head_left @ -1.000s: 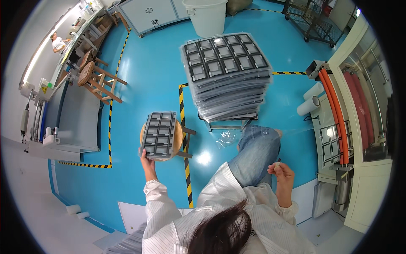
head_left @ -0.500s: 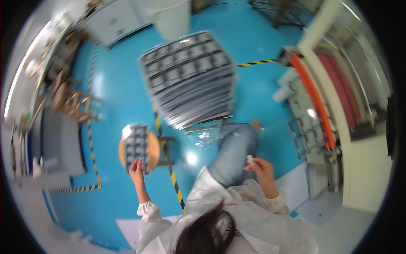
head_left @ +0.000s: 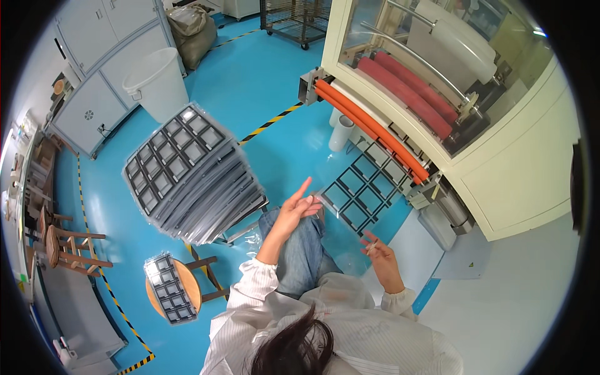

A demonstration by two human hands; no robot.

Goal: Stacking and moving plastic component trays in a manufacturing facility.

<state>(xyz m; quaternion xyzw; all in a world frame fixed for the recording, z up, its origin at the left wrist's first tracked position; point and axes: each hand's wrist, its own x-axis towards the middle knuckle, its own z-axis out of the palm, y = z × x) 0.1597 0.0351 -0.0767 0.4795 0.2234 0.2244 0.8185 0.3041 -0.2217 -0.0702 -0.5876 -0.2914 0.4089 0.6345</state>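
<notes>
A clear film sheet with black square frames [head_left: 357, 190] hangs out from under the orange roller, its near edge between my two hands. My left hand [head_left: 291, 219] is at the sheet's left corner, index finger stretched out and the fingers apart. Its fingertips lie close to the film edge; whether they touch it I cannot tell. By the sheet's right corner, my right hand [head_left: 384, 261] pinches a small whitish piece [head_left: 373, 247] between its fingers. What this piece is, I cannot make out.
The cream machine [head_left: 519, 156] with its orange roller [head_left: 375, 128] stands at the right. A tall stack of framed sheets [head_left: 194, 181] rises at the left. Another framed strip [head_left: 169, 289] lies on a round wooden stool [head_left: 190, 281]. A white bin [head_left: 156, 84] stands behind the stack.
My view has turned right toward the machine. My left hand has left the strip on the stool and come to the film sheet. My right hand is now beside the sheet's other corner.
</notes>
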